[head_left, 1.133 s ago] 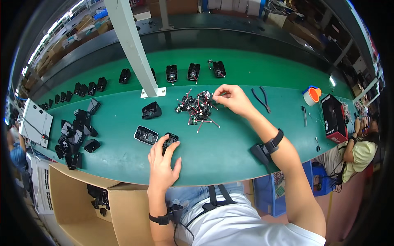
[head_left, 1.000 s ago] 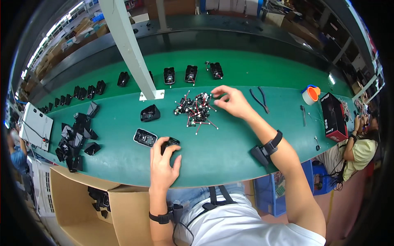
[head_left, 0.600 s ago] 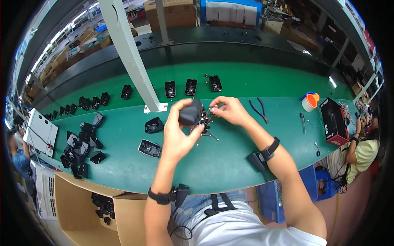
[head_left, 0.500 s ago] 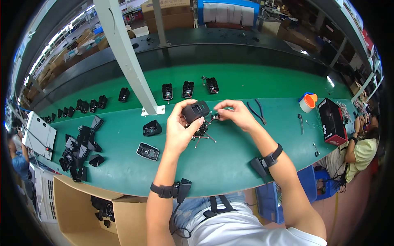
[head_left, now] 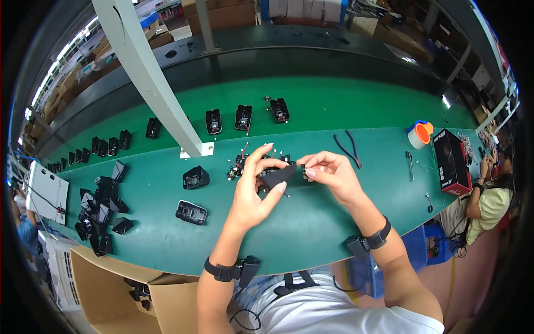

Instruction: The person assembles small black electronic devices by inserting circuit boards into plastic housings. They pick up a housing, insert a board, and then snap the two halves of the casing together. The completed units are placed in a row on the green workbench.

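My left hand (head_left: pixel 251 196) grips a black plastic housing (head_left: pixel 280 176), its wedge-shaped side showing. Close at its right, my right hand (head_left: pixel 339 177) pinches a small dark part (head_left: pixel 304 171) with thumb and forefinger; its exact kind is too small to tell. Behind the left hand lies a heap of small wired components (head_left: pixel 237 168) with red and black leads, partly hidden by the fingers. To the left on the green bench sit a black housing shell (head_left: pixel 196 177) and a pale-rimmed open shell (head_left: pixel 191 213).
Several black housings stand along the far strip, among them one with red wires (head_left: pixel 243 118). A metal post (head_left: pixel 161 89) rises behind. Dark pliers (head_left: pixel 349 149), an orange-and-white cup (head_left: pixel 419 135) and a black box (head_left: pixel 449 161) lie right. Black shells (head_left: pixel 103 203) are piled left.
The housing has turned in my left hand, from its slotted face to its wedge side. The wired heap behind shows more. My right hand has come slightly lower and nearer. The whole view has shifted.
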Tool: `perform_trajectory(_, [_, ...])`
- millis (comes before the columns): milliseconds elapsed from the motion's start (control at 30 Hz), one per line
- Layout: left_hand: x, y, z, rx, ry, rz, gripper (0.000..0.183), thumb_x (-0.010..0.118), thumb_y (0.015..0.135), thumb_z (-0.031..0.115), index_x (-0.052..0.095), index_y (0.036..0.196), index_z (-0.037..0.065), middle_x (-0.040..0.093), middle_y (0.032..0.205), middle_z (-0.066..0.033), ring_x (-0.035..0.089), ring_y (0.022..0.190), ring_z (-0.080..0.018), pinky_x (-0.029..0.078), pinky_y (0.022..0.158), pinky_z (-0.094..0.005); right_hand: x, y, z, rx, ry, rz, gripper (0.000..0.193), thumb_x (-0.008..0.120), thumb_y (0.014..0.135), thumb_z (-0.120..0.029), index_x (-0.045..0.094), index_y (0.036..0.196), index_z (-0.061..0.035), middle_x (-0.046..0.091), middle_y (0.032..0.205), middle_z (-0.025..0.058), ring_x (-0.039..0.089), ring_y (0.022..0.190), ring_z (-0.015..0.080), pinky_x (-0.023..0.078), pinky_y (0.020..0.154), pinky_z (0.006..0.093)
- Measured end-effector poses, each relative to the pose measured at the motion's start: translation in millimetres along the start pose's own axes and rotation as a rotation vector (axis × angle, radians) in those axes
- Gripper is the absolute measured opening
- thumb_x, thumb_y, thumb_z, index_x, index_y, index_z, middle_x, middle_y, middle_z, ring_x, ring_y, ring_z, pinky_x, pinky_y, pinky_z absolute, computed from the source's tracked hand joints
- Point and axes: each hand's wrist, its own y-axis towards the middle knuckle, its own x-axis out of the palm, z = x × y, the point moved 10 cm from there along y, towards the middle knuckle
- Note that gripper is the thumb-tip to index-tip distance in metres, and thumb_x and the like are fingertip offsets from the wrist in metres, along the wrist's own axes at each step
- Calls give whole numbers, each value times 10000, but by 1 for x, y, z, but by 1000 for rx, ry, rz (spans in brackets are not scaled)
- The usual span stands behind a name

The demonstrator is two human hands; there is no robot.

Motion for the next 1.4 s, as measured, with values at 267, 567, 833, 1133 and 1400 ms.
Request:
perform_trajectory(267, [13,-3,3,-2,176,-58,672,748,720,-75,499,1338,16,644,1203,-134,640,1111,-212,503,977,-347,15,-15,-47,-366,-290,3,130,720,867,12,712,995,34,697,1091,164,680,974,188,581,837,317])
perform_trajectory(567, [19,-7,-21,-271,-574,-196,531,637,972,134,443,1445,-10,592,1293,-96,588,1157,-176,496,982,-346,37,-30,-73,-587,-610,-51,171,782,766,32,735,923,-17,708,1031,137,697,900,231,567,793,324])
perform_trajectory(833, [23,-8,-29,-328,-637,-200,511,580,1014,201,436,1456,-10,602,1279,-115,621,1118,-197,547,933,-373,50,-40,-79,-663,-774,8,165,797,745,19,728,882,-42,671,1087,138,658,911,233,540,726,325])
perform_trajectory(1133, [30,-10,-32,-363,-600,-216,495,566,1024,197,438,1455,-8,614,1270,-110,628,1105,-173,545,944,-361,46,-40,-69,-586,-694,57,155,781,772,15,726,903,-48,633,1149,136,648,938,228,524,794,328])
perform_trajectory(1400, [28,-8,-28,-337,-563,-171,486,582,1013,191,457,1448,12,622,1241,-116,634,1082,-181,551,921,-359,41,-40,-65,-556,-687,58,137,786,776,-19,724,889,-64,626,1179,147,609,1027,261,508,827,356])
